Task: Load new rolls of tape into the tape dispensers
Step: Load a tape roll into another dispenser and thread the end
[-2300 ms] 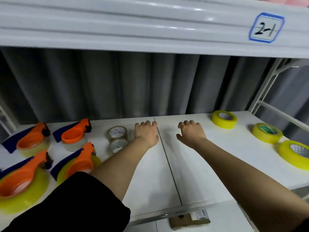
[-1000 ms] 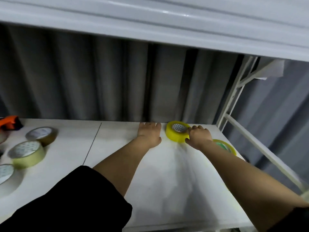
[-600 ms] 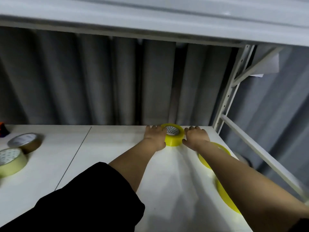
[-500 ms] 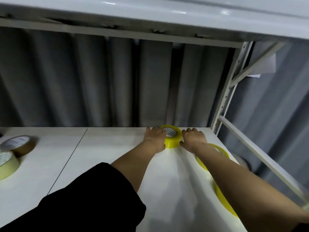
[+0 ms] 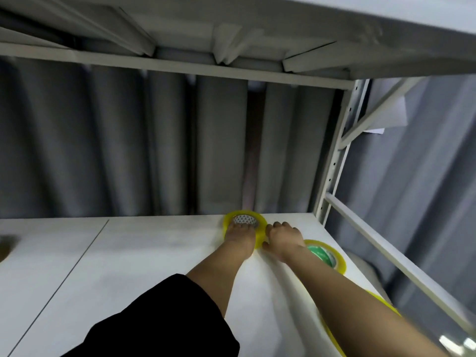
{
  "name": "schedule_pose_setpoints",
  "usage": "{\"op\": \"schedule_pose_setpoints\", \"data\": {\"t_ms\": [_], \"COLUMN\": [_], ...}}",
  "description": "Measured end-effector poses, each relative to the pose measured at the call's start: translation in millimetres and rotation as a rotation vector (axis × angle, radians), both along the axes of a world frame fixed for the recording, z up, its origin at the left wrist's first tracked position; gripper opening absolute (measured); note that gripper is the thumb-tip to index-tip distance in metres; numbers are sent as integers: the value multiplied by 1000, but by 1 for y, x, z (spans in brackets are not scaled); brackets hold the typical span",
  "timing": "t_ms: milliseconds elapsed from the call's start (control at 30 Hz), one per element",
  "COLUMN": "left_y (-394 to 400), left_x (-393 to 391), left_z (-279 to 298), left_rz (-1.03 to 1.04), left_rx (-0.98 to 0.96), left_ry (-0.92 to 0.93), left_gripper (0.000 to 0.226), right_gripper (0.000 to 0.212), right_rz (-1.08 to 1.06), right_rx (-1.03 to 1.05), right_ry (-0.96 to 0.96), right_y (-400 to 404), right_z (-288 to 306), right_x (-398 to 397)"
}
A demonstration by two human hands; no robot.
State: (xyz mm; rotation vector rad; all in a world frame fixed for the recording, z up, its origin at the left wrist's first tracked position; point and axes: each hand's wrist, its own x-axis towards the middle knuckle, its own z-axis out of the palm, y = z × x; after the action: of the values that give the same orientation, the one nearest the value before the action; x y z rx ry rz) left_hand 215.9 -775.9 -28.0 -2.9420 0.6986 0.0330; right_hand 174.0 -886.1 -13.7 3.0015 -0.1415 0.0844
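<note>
A yellow tape roll with a patterned core lies flat at the back right of the white shelf. My left hand lies over its near half, fingertips curled at the core's edge. My right hand rests on the shelf just right of it, thumb against the roll's side, holding nothing. A second yellow roll with a green core lies behind my right wrist. A third yellow roll shows partly under my right forearm. No dispenser is in view.
A grey curtain hangs behind the shelf. The upper shelf's underside is close overhead. A white upright post and a slanting rail bound the right side. A dark blurred object sits at the far left edge.
The view has swung right and up, away from the dispensers. My left hand has moved from beside the yellow roll onto its top; my right hand stays at its right side.
</note>
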Motion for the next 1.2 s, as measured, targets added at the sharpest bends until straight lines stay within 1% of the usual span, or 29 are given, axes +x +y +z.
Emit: {"op": "schedule_pose_setpoints", "data": {"t_ms": [133, 233, 300, 433, 500, 600, 700, 767, 800, 833, 933, 1000, 1100, 1200], "left_y": [-5, 1, 7, 21, 30, 41, 51, 57, 61, 64, 78, 87, 99, 114], "left_x": [3, -2, -6, -18, -24, -33, -48, -59, -64, -66, -72, -74, -79, -88], "left_z": [0, 0, -1, 1, 7, 21, 30, 32, 31, 30, 32, 35, 43, 52], "left_rz": [41, 31, 39, 58, 82, 93, 96, 89, 90, 100, 145, 162, 232, 277], "left_rx": [-23, -92, -146, -313, -421, -621, -842, -1001, -1077, -1139, -1259, -1307, -1422, -1493], "left_ry": [-4, -12, -14, 39, 77, 132, 223, 323, 358, 387, 527, 586, 638, 696], "left_gripper": [61, 59, 55, 52, 51, 44, 34, 42, 48, 50, 35, 31, 32, 31], "right_gripper": [41, 42, 46, 54, 49, 44, 30, 28, 29, 29, 25, 22, 24, 29], "right_rz": [-34, -83, -135, -219, -229, -275, -227, -198, -189, -180, -103, -27, 71, 138], "right_rx": [30, 64, 151, 562, 846, 1375, 1712, 1928, 1984, 2002, 1971, 1972, 1925, 1877], "right_ry": [4, 33, 66, 110, 74, 49, 83, 93, 86, 75, 54, 42, 39, 76], "right_y": [-9, -10, -7, 0, 7, 22, 31, 34, 35, 36, 44, 50, 57, 66], "right_z": [0, -1, -3, -5, 0, 15, 28, 34, 36, 37, 36, 32, 26, 23], "right_x": [3, 6, 4, -3, -11, -30, -44, -48, -49, -49, -52, -55, -60, -66]}}
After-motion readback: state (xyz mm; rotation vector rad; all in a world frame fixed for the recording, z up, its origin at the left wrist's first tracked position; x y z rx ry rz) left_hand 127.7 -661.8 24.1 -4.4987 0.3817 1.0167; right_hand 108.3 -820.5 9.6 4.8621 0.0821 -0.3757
